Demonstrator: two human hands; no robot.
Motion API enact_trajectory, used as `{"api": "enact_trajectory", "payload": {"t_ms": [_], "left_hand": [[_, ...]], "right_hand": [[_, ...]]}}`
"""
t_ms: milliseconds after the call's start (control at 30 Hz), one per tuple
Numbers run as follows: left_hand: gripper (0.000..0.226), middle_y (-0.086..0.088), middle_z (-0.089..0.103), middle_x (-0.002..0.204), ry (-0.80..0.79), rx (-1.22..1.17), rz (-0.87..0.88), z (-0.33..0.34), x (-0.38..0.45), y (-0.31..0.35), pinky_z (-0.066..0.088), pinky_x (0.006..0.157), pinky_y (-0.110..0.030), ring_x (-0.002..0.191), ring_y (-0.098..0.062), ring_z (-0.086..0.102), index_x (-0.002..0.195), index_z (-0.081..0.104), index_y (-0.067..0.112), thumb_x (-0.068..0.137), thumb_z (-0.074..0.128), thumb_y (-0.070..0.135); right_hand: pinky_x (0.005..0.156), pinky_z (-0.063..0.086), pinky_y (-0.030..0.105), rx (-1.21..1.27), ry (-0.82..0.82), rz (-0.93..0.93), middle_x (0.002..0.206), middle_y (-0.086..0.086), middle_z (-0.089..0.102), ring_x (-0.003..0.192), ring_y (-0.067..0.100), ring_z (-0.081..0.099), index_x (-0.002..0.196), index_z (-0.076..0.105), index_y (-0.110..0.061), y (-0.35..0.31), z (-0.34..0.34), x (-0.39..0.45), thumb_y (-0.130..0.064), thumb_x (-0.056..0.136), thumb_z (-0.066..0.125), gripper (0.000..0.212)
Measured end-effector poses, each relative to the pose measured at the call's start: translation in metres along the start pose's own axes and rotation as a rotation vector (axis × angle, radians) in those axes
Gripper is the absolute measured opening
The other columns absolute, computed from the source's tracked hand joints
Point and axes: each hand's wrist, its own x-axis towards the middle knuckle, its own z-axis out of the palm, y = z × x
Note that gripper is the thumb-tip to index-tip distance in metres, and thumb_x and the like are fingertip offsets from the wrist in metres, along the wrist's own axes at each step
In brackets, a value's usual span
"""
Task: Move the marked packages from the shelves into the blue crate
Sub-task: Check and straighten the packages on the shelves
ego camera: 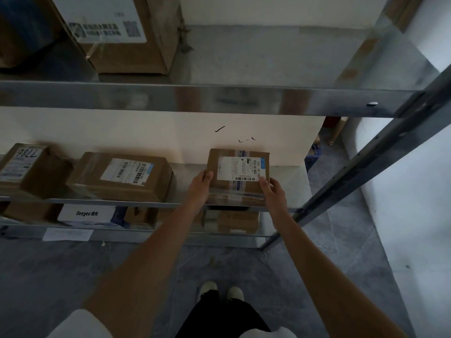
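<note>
A small cardboard package [238, 176] with a white shipping label sits at the right end of the middle shelf [290, 181], its front face over the shelf's front edge. The left hand [200, 189] grips its left side, thumb lying on the top near the label's left edge; the right hand [273, 193] grips the right front corner, thumb on the label's lower right corner. Whether the package is lifted clear of the shelf or rests on it cannot be told from this angle.

To its left, across a bare strip of shelf, lies a wider labelled box [120, 176], and further left a box marked 7786 [26, 167] runs to the frame's edge. Behind the package stands a pale wall [146, 132] bearing a few dark marks. To the right is a short bare stretch of shelf, then the slanting metal upright [361, 164] of the rack.

The top shelf [219, 98] carries a large cardboard box [122, 32] at the left, with its right half bare. Below, the bottom shelf holds more boxes, among them a white box printed Deeyeo [86, 213]. The grey floor [341, 252] lies open in front, where the person's pale shoes [220, 290] stand.
</note>
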Motion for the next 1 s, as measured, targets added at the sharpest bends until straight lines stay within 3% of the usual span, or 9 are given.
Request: {"api": "enact_trajectory", "payload": {"t_ms": [100, 167, 267, 367, 500, 600, 733, 933, 1000], "left_hand": [[0.044, -0.009, 0.062, 0.124, 0.046, 0.097, 0.049, 0.001, 0.001, -0.004, 0.046, 0.091, -0.033, 0.111, -0.024, 0.059, 0.132, 0.051, 0.013, 0.102, 0.033, 0.04], [0.043, -0.009, 0.058, 0.13, 0.112, 0.18, 0.085, 0.001, 0.003, -0.003, 0.046, 0.096, -0.037, 0.119, -0.026, 0.056, 0.135, 0.048, 0.013, 0.101, 0.038, 0.038], [0.055, -0.006, 0.04, 0.148, 0.283, 0.182, 0.138, -0.001, -0.002, 0.002, 0.036, 0.11, -0.045, 0.135, -0.024, 0.04, 0.145, 0.034, 0.019, 0.097, 0.046, 0.042], [0.054, -0.002, 0.041, 0.148, 0.432, 0.248, 0.311, -0.011, -0.014, 0.009, 0.038, 0.107, -0.041, 0.134, -0.019, 0.04, 0.144, 0.035, 0.022, 0.098, 0.038, 0.05], [0.05, -0.003, 0.041, 0.148, 0.448, 0.482, 0.584, -0.047, -0.029, 0.02, 0.035, 0.11, -0.04, 0.136, -0.019, 0.037, 0.144, 0.037, 0.018, 0.1, 0.032, 0.041], [0.055, -0.006, 0.035, 0.152, 0.539, 0.694, 0.698, -0.087, -0.046, 0.023, 0.012, 0.12, -0.047, 0.145, -0.02, 0.023, 0.147, 0.032, 0.013, 0.098, 0.03, 0.039], [0.064, -0.004, 0.02, 0.159, 0.672, 0.797, 0.601, -0.157, -0.077, 0.003, -0.002, 0.12, -0.044, 0.148, -0.021, 0.009, 0.151, 0.02, 0.013, 0.097, 0.024, 0.048], [0.072, -0.01, 0.01, 0.16, 0.744, 0.971, 0.348, -0.268, -0.128, -0.065, 0.0, 0.12, -0.048, 0.148, -0.027, 0.003, 0.153, 0.011, 0.011, 0.096, 0.008, 0.055], [0.071, -0.01, 0.011, 0.16, 0.759, 1.0, 0.321, -0.296, -0.144, -0.084, 0.001, 0.12, -0.047, 0.148, -0.026, 0.002, 0.153, 0.013, 0.01, 0.095, 0.014, 0.051]], "right_hand": [[0.065, 0.047, 0.019, -0.153, 0.036, -0.056, 0.097, -0.006, 0.063, 0.085, 0.008, 0.062, 0.12, 0.053, -0.019, 0.002, 0.003, -0.001, -0.047, 0.099, 0.044, 0.037], [0.079, 0.055, 0.033, -0.354, 0.029, -0.103, 0.095, -0.001, 0.063, 0.093, 0.021, 0.065, 0.11, 0.053, -0.018, -0.004, 0.002, -0.001, -0.048, 0.1, 0.038, 0.035], [0.101, 0.046, 0.049, -0.617, 0.059, -0.149, 0.127, 0.015, 0.052, 0.12, 0.032, 0.051, 0.138, 0.038, -0.009, -0.021, -0.001, -0.004, -0.045, 0.101, 0.035, 0.051], [0.12, 0.021, 0.048, -0.929, 0.1, -0.366, 0.16, 0.014, 0.019, 0.148, 0.034, 0.016, 0.155, 0.01, -0.012, -0.036, 0.002, -0.015, -0.041, 0.103, 0.032, 0.063], [0.123, 0.004, 0.044, -1.122, 0.11, -0.677, 0.164, 0.008, 0.0, 0.15, 0.028, -0.004, 0.156, 0.005, -0.018, -0.064, 0.033, -0.034, -0.041, 0.105, 0.026, 0.06], [0.123, 0.004, 0.047, -1.172, 0.057, -0.822, 0.164, 0.007, -0.001, 0.151, 0.028, -0.003, 0.156, 0.008, -0.016, -0.085, 0.081, -0.053, -0.039, 0.105, 0.03, 0.06], [0.123, 0.002, 0.046, -1.203, -0.018, -0.935, 0.163, 0.005, -0.003, 0.151, 0.026, -0.004, 0.156, 0.007, -0.017, -0.097, 0.157, -0.089, -0.039, 0.106, 0.026, 0.058], [0.123, -0.001, 0.044, -1.222, -0.194, -1.045, 0.164, 0.005, 0.006, 0.151, 0.024, -0.002, 0.155, 0.015, -0.012, -0.1, 0.261, -0.143, -0.04, 0.106, 0.021, 0.057], [0.123, 0.001, 0.044, -1.237, -0.234, -1.086, 0.164, 0.007, 0.008, 0.151, 0.025, 0.002, 0.155, 0.016, -0.01, -0.097, 0.29, -0.161, -0.039, 0.106, 0.021, 0.057]]}}
